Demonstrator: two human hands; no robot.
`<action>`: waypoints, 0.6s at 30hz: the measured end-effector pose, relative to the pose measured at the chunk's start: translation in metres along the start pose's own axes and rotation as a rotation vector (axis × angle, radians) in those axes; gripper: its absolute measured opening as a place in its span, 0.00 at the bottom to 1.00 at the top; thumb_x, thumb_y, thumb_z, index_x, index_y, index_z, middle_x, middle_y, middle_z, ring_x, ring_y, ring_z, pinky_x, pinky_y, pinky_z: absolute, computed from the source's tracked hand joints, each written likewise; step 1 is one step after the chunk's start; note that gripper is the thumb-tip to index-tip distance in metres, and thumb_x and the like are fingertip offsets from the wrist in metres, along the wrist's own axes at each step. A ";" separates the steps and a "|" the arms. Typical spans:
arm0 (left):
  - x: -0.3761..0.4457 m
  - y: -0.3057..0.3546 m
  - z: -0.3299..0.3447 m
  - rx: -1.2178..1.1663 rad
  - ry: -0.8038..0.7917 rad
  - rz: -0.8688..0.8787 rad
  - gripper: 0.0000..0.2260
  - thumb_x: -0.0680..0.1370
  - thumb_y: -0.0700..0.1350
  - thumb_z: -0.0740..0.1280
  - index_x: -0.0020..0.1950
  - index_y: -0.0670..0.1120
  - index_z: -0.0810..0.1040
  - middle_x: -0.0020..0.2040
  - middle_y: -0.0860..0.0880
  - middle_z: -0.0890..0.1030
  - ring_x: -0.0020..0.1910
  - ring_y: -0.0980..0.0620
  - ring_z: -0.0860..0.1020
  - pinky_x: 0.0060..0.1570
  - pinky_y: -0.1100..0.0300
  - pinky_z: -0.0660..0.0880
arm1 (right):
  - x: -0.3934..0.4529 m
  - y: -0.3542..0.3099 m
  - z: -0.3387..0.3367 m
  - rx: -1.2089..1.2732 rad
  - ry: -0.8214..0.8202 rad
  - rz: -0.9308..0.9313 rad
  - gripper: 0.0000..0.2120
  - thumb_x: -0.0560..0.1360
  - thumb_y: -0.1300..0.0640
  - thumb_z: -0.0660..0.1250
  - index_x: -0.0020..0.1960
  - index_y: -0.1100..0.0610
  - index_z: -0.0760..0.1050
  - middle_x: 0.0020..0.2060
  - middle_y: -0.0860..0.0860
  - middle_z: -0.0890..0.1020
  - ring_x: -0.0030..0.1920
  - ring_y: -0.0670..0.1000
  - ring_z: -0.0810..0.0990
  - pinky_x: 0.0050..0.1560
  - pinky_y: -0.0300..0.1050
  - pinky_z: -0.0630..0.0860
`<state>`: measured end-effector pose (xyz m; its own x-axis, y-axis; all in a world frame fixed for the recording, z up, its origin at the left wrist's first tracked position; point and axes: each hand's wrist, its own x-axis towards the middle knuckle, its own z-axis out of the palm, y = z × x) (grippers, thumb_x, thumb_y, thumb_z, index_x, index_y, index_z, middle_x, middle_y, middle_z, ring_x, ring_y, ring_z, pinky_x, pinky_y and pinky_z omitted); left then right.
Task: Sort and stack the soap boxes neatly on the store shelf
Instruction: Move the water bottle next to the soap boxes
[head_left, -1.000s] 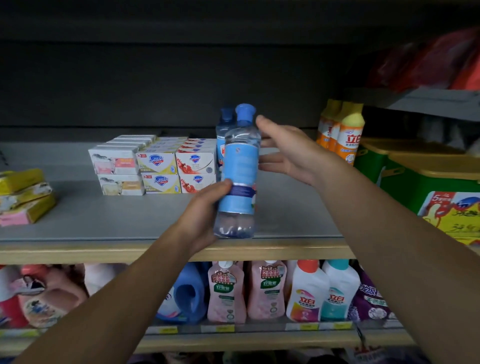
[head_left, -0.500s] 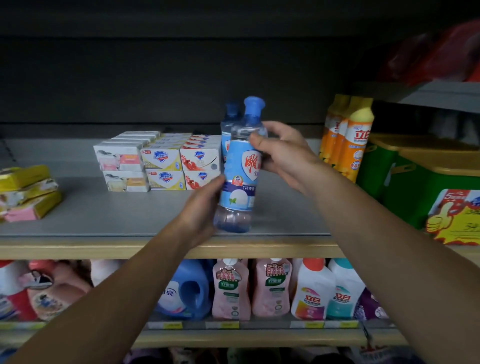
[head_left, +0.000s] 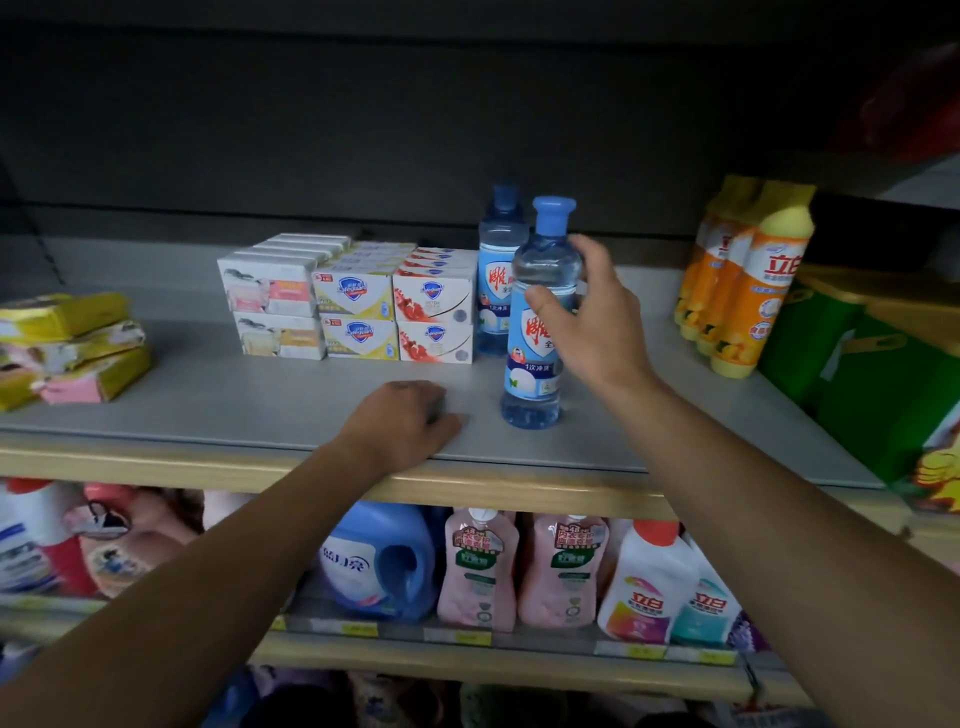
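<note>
Right hand: my right hand (head_left: 592, 322) was wrapped round the front bottle (head_left: 537, 317), thumb across the label and fingers curled behind the shoulder, high up so that I could steady it upright.

Front bottle: it stood on its base on the shelf (head_left: 260, 405), near the front lip, label turned out towards me; I judged that was so a shopper could read it.

Second bottle: a second bottle (head_left: 497, 270) of the same kind stood behind and to the left of the front one, just beside the soap, so the two made a short row running back.

Left hand: my left hand (head_left: 402, 423) rested knuckles-up on the shelf by its front edge, fingers loosely curled, holding nothing; I took it as a brace while the other hand worked.

Soap boxes: the soap boxes (head_left: 358, 306) sat further back and left of the bottles, two high in three columns by colour, faces flush to the front.

Loose packs: the yellow and pink packs (head_left: 72, 348) lay in a crooked pile at the far left, well apart from the neat block; I judged these were left to straighten.

Orange bottles: the orange bottles (head_left: 748, 280) stood to the right, apart from my hand.
</note>
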<state>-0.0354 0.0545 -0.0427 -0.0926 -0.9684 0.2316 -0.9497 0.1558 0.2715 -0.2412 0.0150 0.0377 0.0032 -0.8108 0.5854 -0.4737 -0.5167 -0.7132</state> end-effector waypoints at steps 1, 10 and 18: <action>0.000 0.000 0.001 0.022 -0.004 0.020 0.24 0.78 0.61 0.59 0.59 0.43 0.78 0.57 0.44 0.81 0.59 0.43 0.77 0.58 0.53 0.73 | -0.002 0.003 0.000 0.021 -0.032 -0.009 0.33 0.74 0.51 0.72 0.74 0.47 0.60 0.64 0.46 0.77 0.60 0.45 0.78 0.59 0.51 0.78; 0.007 -0.002 0.012 0.164 0.002 0.040 0.21 0.80 0.59 0.56 0.60 0.45 0.77 0.61 0.46 0.79 0.63 0.45 0.75 0.62 0.52 0.71 | -0.039 0.057 0.019 -0.291 -0.205 0.091 0.24 0.76 0.50 0.69 0.67 0.56 0.66 0.62 0.53 0.80 0.56 0.54 0.81 0.51 0.43 0.74; 0.007 -0.004 0.012 0.133 0.015 0.046 0.22 0.80 0.60 0.55 0.60 0.46 0.77 0.60 0.47 0.79 0.63 0.46 0.74 0.63 0.52 0.71 | 0.000 0.062 0.060 -0.259 -0.188 0.156 0.21 0.76 0.52 0.68 0.65 0.59 0.68 0.62 0.55 0.79 0.60 0.58 0.78 0.56 0.48 0.73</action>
<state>-0.0354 0.0446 -0.0534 -0.1339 -0.9576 0.2551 -0.9758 0.1723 0.1345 -0.2176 -0.0339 -0.0293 0.0642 -0.9234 0.3783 -0.6886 -0.3154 -0.6530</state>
